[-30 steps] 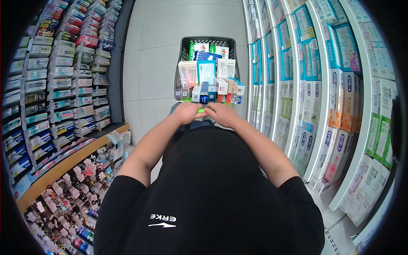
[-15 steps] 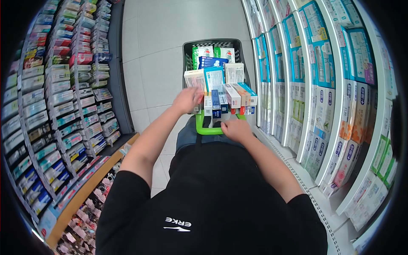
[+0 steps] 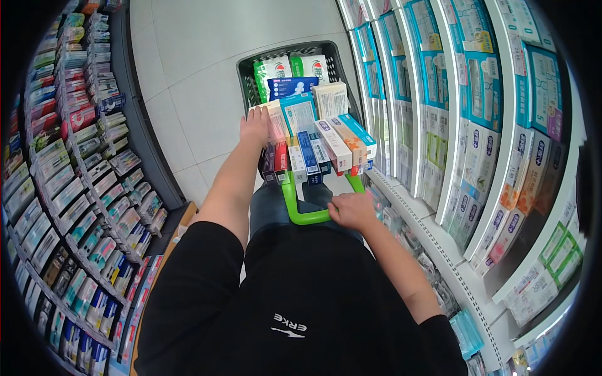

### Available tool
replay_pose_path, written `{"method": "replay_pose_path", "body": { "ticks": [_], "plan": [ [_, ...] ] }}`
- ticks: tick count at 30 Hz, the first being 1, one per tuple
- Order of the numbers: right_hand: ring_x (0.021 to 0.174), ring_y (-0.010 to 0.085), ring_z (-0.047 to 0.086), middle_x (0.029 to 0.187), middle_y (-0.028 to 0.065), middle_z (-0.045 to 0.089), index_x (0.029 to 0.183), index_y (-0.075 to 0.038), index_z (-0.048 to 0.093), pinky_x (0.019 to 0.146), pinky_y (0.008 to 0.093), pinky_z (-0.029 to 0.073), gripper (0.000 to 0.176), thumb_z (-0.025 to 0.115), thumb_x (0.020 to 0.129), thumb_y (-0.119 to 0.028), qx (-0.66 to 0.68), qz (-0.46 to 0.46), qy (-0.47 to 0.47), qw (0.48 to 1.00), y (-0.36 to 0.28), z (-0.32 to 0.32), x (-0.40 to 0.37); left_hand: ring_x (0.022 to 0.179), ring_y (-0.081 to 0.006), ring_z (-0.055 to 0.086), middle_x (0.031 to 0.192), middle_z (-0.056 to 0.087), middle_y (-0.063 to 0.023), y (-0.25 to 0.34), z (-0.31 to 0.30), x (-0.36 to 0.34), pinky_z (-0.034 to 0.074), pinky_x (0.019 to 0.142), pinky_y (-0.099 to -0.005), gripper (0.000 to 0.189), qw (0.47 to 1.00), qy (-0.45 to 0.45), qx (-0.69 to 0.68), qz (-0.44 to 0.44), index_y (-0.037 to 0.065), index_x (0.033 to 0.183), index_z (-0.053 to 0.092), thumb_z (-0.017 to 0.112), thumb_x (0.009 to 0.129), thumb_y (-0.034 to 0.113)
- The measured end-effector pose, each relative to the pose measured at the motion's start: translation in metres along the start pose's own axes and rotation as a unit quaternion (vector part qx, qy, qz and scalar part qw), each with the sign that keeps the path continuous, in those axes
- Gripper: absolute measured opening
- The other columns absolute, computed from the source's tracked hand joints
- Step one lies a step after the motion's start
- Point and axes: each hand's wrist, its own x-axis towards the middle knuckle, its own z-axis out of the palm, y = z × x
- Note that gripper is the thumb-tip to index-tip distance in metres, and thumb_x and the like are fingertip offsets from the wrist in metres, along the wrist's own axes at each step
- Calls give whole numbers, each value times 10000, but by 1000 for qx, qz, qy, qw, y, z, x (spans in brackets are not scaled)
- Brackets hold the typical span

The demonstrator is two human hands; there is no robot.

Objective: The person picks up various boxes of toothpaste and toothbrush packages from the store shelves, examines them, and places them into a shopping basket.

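A dark plastic shopping basket with a green handle stands in front of me. The fingers of my right hand are wrapped around the right end of the handle. My left hand lies at the basket's left side, fingers stretched onto the top of a cream and pink box. Beside it stand a blue and white box and a cream box. Several narrow boxes lie in front, including a dark blue box and an orange and white box. Farther back are a blue pack and green-and-white packs.
Tall shelves of blue, white and orange boxes line my right. A rack of small packaged goods, several looking like toothbrushes, rises on my left. Between them runs a pale tiled floor.
My left hand has shifted from the front of the cream and pink box to its upper left. The view has turned slightly, and dark red narrow boxes now show at the basket's front left.
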Motion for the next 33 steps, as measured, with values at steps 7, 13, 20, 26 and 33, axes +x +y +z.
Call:
{"method": "replay_pose_path", "body": {
  "ticks": [7, 13, 20, 26, 33],
  "plan": [
    [687, 315, 692, 710, 104, 682, 737, -100, 650, 654, 456, 552, 354, 575, 941, -380, 6, -7, -3, 1000, 3, -3, 3, 1475, -275, 369, 1560, 412, -121, 1, -21, 10, 352, 1177, -521, 510, 999, -8, -38, -15, 105, 1495, 379, 504, 1010, 201],
    [681, 311, 686, 701, 87, 675, 726, -105, 647, 654, 456, 549, 356, 575, 934, -384, -3, -15, 3, 1000, 6, -2, 1, 1355, -349, 490, 1452, 506, -184, -1, -35, 15, 445, 1091, -504, 497, 995, -60, -84, -12, 83, 1388, 486, 613, 942, 260],
    [708, 313, 694, 727, 90, 690, 738, -107, 654, 659, 460, 550, 349, 553, 947, -369, -22, -25, -23, 999, 2, -19, 5, 1196, -396, 588, 1283, 588, -211, -7, 4, -13, 495, 1003, -520, 476, 952, 227, -198, 57, 43, 1308, 531, 641, 889, 242],
    [719, 323, 707, 753, 119, 713, 750, -108, 673, 676, 482, 561, 370, 532, 964, -376, -61, -44, -34, 997, 8, -22, 11, 1051, -395, 653, 1117, 682, -214, 58, -32, -153, 518, 937, -470, 373, 928, 48, -313, 194, 18, 1127, 686, 636, 953, 345],
    [696, 329, 709, 742, 137, 715, 768, -104, 691, 658, 487, 563, 373, 524, 968, -371, -75, -104, -8, 992, 26, -36, 24, 1059, -370, 668, 1123, 704, -197, 109, 0, -209, 511, 915, -456, 546, 861, -116, -401, 290, 65, 1189, 692, 561, 987, 556]
  ]
}}
